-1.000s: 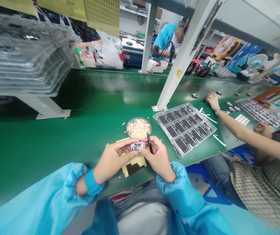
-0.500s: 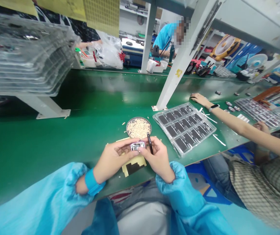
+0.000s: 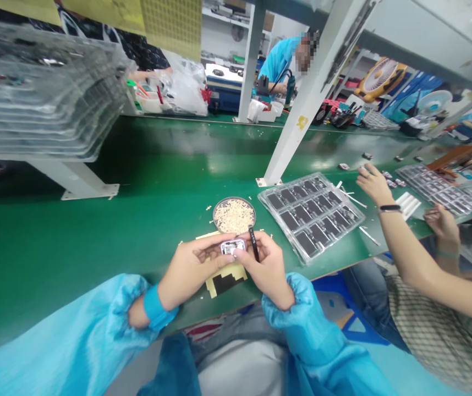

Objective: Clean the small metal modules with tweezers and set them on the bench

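Observation:
A small rounded device housing (image 3: 228, 247) with its inner parts exposed is held between my two hands, just over the front of the bench. My left hand (image 3: 195, 267) grips its left side with thumb and fingers. With its thumb on the housing's right part, my right hand (image 3: 265, 267) steadies it too. A thin black tool, probably tweezers (image 3: 253, 243), is tucked in the right hand's fingers and points up. Below the hands lies a yellow sheet with black adhesive pieces (image 3: 224, 281). Behind them sits a round dish (image 3: 235, 215) of small pale pieces.
A clear tray of flat black parts (image 3: 311, 215) lies to the right. Beyond it is a co-worker's hand (image 3: 374, 184) near several small housings. A white post (image 3: 297, 110) rises from the bench. Stacked clear trays (image 3: 46, 99) stand on a shelf at left.
My hands and the housing stay almost still. The co-worker's arm at right has drawn back to the right, and a small housing now shows on the bench where that hand was.

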`<state>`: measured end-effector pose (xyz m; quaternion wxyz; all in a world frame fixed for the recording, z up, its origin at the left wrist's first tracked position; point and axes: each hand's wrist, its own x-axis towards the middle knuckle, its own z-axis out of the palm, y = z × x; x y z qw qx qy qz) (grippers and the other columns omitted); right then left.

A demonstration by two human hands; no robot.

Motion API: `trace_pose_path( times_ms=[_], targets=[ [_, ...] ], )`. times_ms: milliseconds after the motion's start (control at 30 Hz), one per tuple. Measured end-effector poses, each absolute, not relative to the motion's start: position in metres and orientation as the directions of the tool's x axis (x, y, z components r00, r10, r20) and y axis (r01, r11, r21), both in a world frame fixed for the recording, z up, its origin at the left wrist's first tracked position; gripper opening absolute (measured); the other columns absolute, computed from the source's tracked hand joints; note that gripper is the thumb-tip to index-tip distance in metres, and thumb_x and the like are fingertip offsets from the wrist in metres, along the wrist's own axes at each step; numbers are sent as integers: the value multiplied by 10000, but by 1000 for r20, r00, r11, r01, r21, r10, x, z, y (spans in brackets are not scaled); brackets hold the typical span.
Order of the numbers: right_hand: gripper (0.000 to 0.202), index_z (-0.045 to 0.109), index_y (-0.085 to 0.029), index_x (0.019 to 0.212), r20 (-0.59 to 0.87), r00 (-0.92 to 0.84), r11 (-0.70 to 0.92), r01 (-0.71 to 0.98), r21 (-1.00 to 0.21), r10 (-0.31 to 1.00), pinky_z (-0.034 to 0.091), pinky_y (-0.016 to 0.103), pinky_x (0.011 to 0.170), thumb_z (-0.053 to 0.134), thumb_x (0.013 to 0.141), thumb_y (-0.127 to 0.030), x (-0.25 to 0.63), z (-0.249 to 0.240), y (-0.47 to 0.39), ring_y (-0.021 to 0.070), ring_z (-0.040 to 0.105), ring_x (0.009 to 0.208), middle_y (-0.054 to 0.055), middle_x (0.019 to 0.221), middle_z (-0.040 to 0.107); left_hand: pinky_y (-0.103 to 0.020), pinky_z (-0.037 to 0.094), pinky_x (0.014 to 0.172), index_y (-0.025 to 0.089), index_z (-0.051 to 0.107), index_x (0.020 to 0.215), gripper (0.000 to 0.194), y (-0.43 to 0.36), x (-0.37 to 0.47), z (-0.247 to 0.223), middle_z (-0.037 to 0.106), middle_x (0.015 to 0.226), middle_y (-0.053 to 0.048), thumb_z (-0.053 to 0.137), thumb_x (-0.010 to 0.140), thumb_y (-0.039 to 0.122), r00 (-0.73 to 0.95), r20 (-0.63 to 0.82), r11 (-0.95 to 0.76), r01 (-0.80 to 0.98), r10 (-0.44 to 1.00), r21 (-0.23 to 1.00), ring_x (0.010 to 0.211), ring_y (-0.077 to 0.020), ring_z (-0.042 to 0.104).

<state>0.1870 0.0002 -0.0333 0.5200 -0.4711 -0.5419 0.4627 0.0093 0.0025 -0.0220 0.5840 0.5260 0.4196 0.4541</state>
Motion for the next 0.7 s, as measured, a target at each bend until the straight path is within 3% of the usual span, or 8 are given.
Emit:
trace_pose_path(
  times_ms=[333,500,567,700],
  targets=[
    [262,671,-187,992,109,-15,109,18,-994,994,506,246,639,789,775,-277,185,-32,0,140,597,713,16,830,667,-412,569,984,215,746,1167,365,4,10,-26,748,1201,-86,793,812,286,224,19,-16,-18,974,1000,1088,-278,707],
    [268,688,-175,960,38,-85,30,-92,-995,996,524,265,703,813,753,-292,181,-33,3,156,627,764,24,850,689,-360,551,981,220,765,1122,270,4,10,-20,724,1180,-88,710,857,214,243,163,-166,-8,956,986,1115,-245,675],
    [237,694,-166,886,24,-97,16,-83,-996,995,511,263,681,818,748,-312,180,-33,4,153,610,732,20,804,678,-348,558,947,217,770,1103,260,4,10,-19,717,1143,-89,687,857,207,224,187,-203,49,956,978,1084,-239,676],
    [210,671,-167,828,42,-72,42,-11,-999,997,485,262,660,799,767,-322,181,-32,5,154,587,719,16,778,664,-357,558,920,219,729,1198,340,2,10,-21,732,1179,-79,653,867,235,208,90,-138,226,974,964,1051,-242,691]
  ],
)
